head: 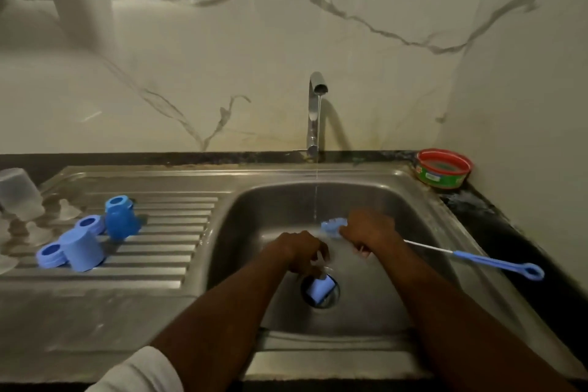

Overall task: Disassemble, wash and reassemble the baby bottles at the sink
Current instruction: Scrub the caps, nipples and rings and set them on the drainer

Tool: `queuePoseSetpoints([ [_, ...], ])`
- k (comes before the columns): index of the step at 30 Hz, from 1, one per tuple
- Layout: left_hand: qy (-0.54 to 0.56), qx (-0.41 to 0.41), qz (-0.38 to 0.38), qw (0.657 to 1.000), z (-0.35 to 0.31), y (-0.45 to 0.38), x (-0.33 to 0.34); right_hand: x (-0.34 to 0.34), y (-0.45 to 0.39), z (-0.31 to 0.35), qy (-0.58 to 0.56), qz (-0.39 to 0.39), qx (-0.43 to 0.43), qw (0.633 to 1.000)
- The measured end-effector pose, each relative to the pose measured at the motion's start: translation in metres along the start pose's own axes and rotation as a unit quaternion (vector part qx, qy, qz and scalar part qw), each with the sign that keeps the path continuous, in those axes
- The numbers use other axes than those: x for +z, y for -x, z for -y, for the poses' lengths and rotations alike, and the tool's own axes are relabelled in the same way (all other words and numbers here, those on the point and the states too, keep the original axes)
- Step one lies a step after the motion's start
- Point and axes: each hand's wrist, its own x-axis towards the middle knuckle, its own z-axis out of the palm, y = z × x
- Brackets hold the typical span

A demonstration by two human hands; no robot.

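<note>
Both hands: over the sink point(413, 200) basin, under/near a thin stream from the tap point(316, 99).
L hand point(297, 251): fingers curled down onto something small just above the drain; can't tell what it is, looks like a small pale part. Grip itself half hidden.
R hand point(366, 229): clenched round the bottle brush point(332, 226) near its bristle head; wire stem and blue handle point(499, 262) stick out to your right across the basin edge.
Drain: blue cap point(319, 288) lying in the drain hole, tilted, just below L hand.
Drainboard, left: blue bottle point(119, 218) standing upright, open top; blue cup-shaped cover point(82, 250) near it; 2 blue rings point(49, 254) point(90, 223) lying flat beside the cover.
Far left: clear bottle body point(19, 192), mouth down, plus clear teats, blurred.
Back right: red-rimmed tub point(444, 169) on the counter corner.
Progress (my read): disassembly looks done, pcs all apart. Washing under way; can't tell which drainboard pcs are already clean.
Left to do: finish scrubbing, fetch cap from drain, rinse, reassemble all.
</note>
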Motion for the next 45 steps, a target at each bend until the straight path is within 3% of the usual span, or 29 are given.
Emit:
queuePoseSetpoints([
  [5,-0.023,0.04,0.075,0.996,-0.006,-0.011,0.009,0.014,-0.019,0.0,-0.07,-0.004,0.049,0.996],
  [7,-0.02,0.032,0.066,0.997,-0.004,-0.011,0.008,0.014,-0.019,0.001,-0.065,-0.005,0.057,0.996],
  [11,0.071,-0.038,-0.084,0.993,0.017,-0.011,-0.001,0.012,-0.016,0.001,-0.054,-0.056,0.069,0.995],
  [14,0.187,-0.1,-0.225,0.951,0.03,-0.007,-0.007,0.006,-0.008,0.006,-0.011,-0.104,0.049,0.993],
  [16,0.284,-0.109,-0.321,0.897,0.028,-0.005,-0.016,0.002,-0.003,0.009,0.012,-0.131,0.035,0.991],
  [19,0.503,-0.118,-0.415,0.749,0.015,-0.005,-0.039,0.003,0.001,0.008,-0.001,-0.172,0.03,0.985],
  [21,0.637,-0.117,-0.392,0.653,0.003,-0.008,-0.056,0.002,0.002,0.005,-0.03,-0.201,0.029,0.979],
  [25,0.815,-0.103,-0.279,0.498,-0.012,-0.025,-0.063,0.002,0.001,0.005,-0.029,-0.205,0.035,0.978],
  [28,0.878,-0.094,-0.182,0.432,-0.018,-0.025,-0.061,0.004,-0.003,0.006,-0.027,-0.209,0.048,0.976],
  [31,0.914,-0.1,-0.136,0.37,-0.013,-0.021,-0.062,0.004,-0.006,0.005,-0.017,-0.21,0.045,0.977],
  [36,0.891,-0.111,-0.192,0.396,-0.004,-0.027,-0.061,-0.008,0.001,0.008,-0.007,-0.249,0.042,0.967],
  [40,0.841,-0.109,-0.255,0.465,-0.002,-0.026,-0.054,-0.027,0.013,0.015,-0.008,-0.306,0.032,0.951],
  [45,0.811,-0.096,-0.279,0.505,-0.006,-0.025,-0.056,-0.028,0.02,0.042,-0.025,-0.193,-0.028,0.981],
])
